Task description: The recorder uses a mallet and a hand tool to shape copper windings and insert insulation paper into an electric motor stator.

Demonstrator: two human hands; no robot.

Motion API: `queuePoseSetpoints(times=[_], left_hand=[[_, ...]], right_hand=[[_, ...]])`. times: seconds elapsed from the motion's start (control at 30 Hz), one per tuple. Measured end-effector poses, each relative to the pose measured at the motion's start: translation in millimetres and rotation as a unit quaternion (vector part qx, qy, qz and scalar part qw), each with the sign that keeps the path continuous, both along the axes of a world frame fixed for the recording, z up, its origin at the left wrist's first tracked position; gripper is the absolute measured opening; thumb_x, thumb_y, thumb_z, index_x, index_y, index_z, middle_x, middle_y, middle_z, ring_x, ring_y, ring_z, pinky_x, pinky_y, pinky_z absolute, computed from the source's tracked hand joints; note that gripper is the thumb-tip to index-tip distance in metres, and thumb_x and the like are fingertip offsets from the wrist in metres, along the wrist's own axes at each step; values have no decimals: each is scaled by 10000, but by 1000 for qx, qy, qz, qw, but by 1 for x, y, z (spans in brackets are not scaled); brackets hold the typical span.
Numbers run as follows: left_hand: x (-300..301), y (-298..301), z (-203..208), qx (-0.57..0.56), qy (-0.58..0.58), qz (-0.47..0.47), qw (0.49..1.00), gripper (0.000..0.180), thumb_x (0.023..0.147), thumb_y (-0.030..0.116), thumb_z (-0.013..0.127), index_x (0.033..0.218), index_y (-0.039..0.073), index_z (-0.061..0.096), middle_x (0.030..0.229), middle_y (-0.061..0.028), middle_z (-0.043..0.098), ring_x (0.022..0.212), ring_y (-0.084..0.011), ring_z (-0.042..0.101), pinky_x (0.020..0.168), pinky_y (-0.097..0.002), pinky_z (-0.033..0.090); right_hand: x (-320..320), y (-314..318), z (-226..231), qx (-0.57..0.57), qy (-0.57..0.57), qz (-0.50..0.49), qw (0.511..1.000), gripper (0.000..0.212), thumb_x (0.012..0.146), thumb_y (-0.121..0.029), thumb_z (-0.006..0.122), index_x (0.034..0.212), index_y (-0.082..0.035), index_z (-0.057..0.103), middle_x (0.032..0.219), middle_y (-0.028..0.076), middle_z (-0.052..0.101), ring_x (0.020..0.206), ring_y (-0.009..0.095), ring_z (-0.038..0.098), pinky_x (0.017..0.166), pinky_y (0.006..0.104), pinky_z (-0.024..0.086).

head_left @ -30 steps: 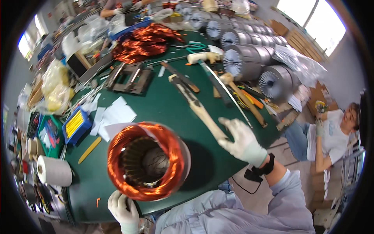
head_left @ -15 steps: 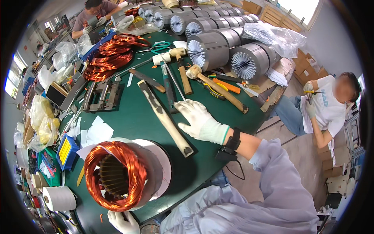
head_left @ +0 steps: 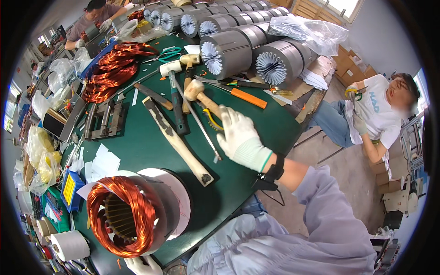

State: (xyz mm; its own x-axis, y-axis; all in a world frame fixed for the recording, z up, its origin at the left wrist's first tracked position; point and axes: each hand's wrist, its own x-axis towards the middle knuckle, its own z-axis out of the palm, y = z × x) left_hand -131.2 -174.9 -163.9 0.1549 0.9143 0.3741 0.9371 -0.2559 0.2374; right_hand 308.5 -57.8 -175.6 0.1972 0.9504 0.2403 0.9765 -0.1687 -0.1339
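Note:
A wooden-handled mallet (head_left: 200,96) with a pale head lies under my right hand (head_left: 240,137), whose gloved fingers close round its handle. Yellow-handled pliers (head_left: 211,120) show beside those fingers. A thin metal rod (head_left: 201,123) lies left of the hand, apart from it. Near me a motor stator (head_left: 167,208) with thick copper windings (head_left: 147,215) sits tilted toward me, a white round disc (head_left: 183,195) behind it. My gloved left hand (head_left: 143,266) is at the stator's lower edge, its fingers mostly hidden.
Several tools lie mid-table: a white-headed hammer (head_left: 170,68), a worn wooden bar (head_left: 178,142), an orange-handled tool (head_left: 248,98). Finished-looking grey cores (head_left: 229,52) line the back. Copper coils (head_left: 112,68) lie at far left. One co-worker (head_left: 373,110) sits right, another (head_left: 91,23) works far left.
My right hand has left the thin rod, which now lies fully in sight, and has moved right onto the mallet handle. The mallet has shifted toward the left. The whole view has shifted slightly.

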Motion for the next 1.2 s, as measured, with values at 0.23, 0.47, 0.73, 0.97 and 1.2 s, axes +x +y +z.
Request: queuePoseSetpoints(times=[0.23, 0.47, 0.73, 0.97, 1.2], left_hand=[[-18, -4, -24, -13, -22, -1, 1000, 155, 898, 26, 622, 1037, -30, 661, 1087, -216, 652, 1042, -406, 604, 939, -493, 465], [-25, -7, -35, 5, -31, 5, 999, 151, 898, 11, 568, 1034, -38, 612, 1100, -221, 614, 1068, -414, 569, 933, -497, 440], [-7, -1, -11, -4, -13, 3, 1000, 162, 893, 57, 637, 1027, -30, 664, 1095, -216, 657, 1037, -412, 607, 924, -497, 471], [-11, -3, -3, -19, 3, 16, 1000, 208, 919, 154, 671, 997, -38, 661, 1090, -267, 662, 1025, -462, 609, 927, -533, 477], [-13, -2, -5, -49, -43, -7, 998, 326, 822, 126, 675, 1106, -34, 668, 1146, -276, 646, 1082, -477, 580, 974, -554, 449]], right_hand=[[-6, -7, -2, 57, -42, 19, 997, 760, 924, -335, 663, 1523, 26, 365, 1358, 189, 562, 1225, 310, 577, 1015, 449, 476], [52, -2, -6, 25, -34, 36, 998, 625, 983, -426, 586, 1442, -10, 499, 1282, 180, 606, 1194, 328, 591, 1017, 471, 473], [147, 37, -11, -29, -69, -64, 995, 594, 999, -486, 542, 1442, -91, 547, 1476, 172, 537, 1354, 369, 513, 1136, 489, 409], [65, 92, 74, 153, -68, 211, 963, 292, 835, -170, 709, 1102, -54, 692, 1287, 160, 625, 1207, 349, 585, 1013, 468, 489], [58, 257, 72, 13, -99, 148, 984, 405, 931, -336, 620, 1231, -70, 678, 1095, 185, 686, 1131, 372, 640, 974, 465, 498]])
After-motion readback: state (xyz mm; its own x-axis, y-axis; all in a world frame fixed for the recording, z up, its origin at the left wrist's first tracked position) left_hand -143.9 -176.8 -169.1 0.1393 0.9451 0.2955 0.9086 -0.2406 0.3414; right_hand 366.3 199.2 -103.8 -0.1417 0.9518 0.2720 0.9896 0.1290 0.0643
